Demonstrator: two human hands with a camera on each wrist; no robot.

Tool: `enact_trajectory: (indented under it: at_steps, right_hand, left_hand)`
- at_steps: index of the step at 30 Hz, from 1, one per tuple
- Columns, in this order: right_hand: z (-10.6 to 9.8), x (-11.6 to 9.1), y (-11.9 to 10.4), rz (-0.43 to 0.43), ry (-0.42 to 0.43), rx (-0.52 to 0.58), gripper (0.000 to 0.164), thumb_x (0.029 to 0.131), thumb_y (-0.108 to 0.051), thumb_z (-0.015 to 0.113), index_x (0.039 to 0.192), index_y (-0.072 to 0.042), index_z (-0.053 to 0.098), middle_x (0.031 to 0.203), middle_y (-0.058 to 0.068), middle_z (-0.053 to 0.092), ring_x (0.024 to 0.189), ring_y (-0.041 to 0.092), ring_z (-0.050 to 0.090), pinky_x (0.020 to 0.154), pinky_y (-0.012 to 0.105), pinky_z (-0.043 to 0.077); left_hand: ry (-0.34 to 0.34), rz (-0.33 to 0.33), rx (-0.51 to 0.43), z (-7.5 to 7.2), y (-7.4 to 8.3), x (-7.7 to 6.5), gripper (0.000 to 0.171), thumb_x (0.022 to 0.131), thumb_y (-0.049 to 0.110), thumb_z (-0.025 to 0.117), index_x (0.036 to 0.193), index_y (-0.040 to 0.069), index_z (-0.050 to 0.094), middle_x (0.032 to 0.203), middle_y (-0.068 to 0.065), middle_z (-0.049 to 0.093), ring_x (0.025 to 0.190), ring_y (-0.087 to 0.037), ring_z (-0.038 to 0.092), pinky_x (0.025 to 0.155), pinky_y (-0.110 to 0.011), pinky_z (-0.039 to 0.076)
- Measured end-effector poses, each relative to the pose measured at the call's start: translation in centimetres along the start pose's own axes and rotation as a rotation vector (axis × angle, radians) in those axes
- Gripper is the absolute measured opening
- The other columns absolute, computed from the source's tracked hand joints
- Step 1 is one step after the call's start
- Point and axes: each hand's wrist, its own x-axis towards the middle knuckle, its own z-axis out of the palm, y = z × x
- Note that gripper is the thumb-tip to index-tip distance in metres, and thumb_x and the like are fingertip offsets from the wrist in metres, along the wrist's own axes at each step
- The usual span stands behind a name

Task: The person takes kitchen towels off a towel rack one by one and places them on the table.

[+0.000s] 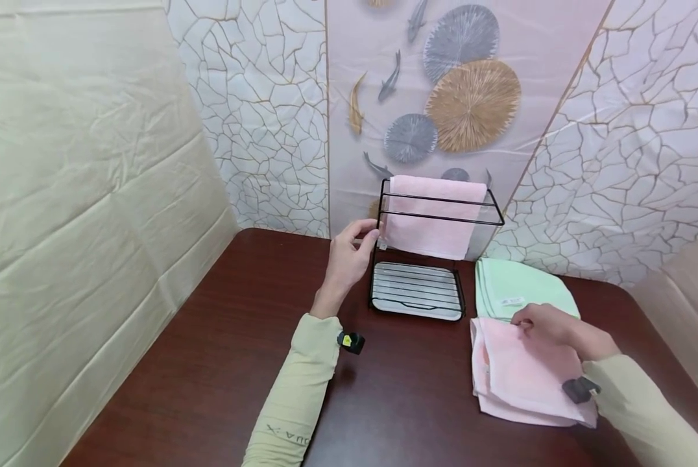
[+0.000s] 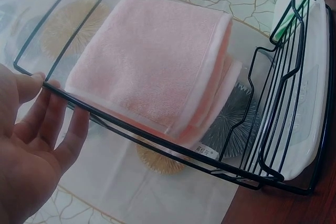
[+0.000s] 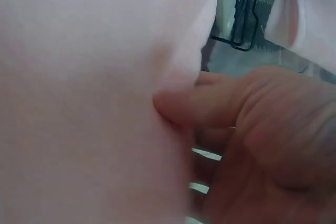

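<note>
My left hand [image 1: 350, 254] pinches the left upright of a black wire rack [image 1: 378, 259], its thumb and fingers around the wire in the left wrist view. Over the rack's back top bar hangs a folded pink towel [image 1: 433, 217]. On the right, my right hand [image 1: 550, 326] pinches the far edge of a second pink towel [image 1: 530, 370], which lies folded on the table. In the right wrist view this pink towel [image 3: 89, 103] fills the left side, with the thumb [image 3: 194, 106] pressed on its edge. A folded green towel [image 1: 521, 288] lies just behind it.
A white tray [image 1: 416, 288] sits in the rack's base under the lower wires. The dark brown table [image 1: 255, 363] ends at a patterned backdrop [image 1: 273, 117], and a plain cloth wall [image 1: 104, 194] stands along the left side.
</note>
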Motion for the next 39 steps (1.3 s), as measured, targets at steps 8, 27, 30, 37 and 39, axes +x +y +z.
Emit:
enact_trajectory:
  at_steps: [8,27,30,37,39]
  right_hand:
    - [-3.3,-0.5,-0.1,0.097,-0.039,-0.105,0.017,0.086,-0.01,0.068,0.1,-0.002,0.07,0.084,0.008,0.072,0.077,0.02,0.065,0.066,0.034,0.052]
    - [-13.0,-1.4,-3.6,0.135,0.157,-0.142,0.028,0.099,-0.023,0.058,0.109,0.001,0.067,0.095,0.015,0.073,0.088,0.031,0.068,0.077,0.052,0.054]
    - [-14.0,-1.4,-4.1,0.138,0.192,-0.15,0.031,0.1,-0.024,0.056,0.112,0.003,0.066,0.097,0.018,0.072,0.09,0.034,0.068,0.077,0.052,0.054]
    - [-15.2,-0.8,-5.5,0.13,0.261,-0.161,0.035,0.1,-0.026,0.055,0.114,0.004,0.065,0.101,0.022,0.07,0.093,0.038,0.066,0.078,0.054,0.053]
    - [-15.5,-0.5,-6.0,0.119,0.283,-0.158,0.033,0.101,-0.026,0.055,0.113,0.004,0.065,0.101,0.022,0.07,0.093,0.038,0.066,0.079,0.055,0.052]
  left_hand:
    - [0.001,0.004,-0.006,0.3,0.2,-0.1,0.023,0.098,0.017,0.061,0.116,0.005,0.07,0.112,-0.009,0.071,0.099,-0.022,0.066,0.081,-0.036,0.057]
    - [0.014,-0.008,-0.012,0.2,-0.2,-0.2,0.023,0.098,0.016,0.06,0.116,0.004,0.069,0.112,-0.01,0.07,0.097,-0.022,0.066,0.079,-0.042,0.057]
    - [0.02,0.005,0.002,0.3,-0.2,-0.2,0.022,0.098,0.014,0.06,0.115,0.003,0.069,0.111,-0.01,0.07,0.096,-0.02,0.066,0.078,-0.04,0.057]
    - [0.015,-0.002,-0.004,0.3,-0.1,-0.2,0.024,0.098,0.016,0.06,0.117,0.004,0.068,0.112,-0.01,0.07,0.098,-0.021,0.066,0.078,-0.036,0.057]
    - [0.018,-0.003,-0.011,0.3,-0.1,-0.2,0.024,0.098,0.017,0.061,0.117,0.004,0.069,0.113,-0.01,0.07,0.098,-0.022,0.066,0.078,-0.035,0.057]
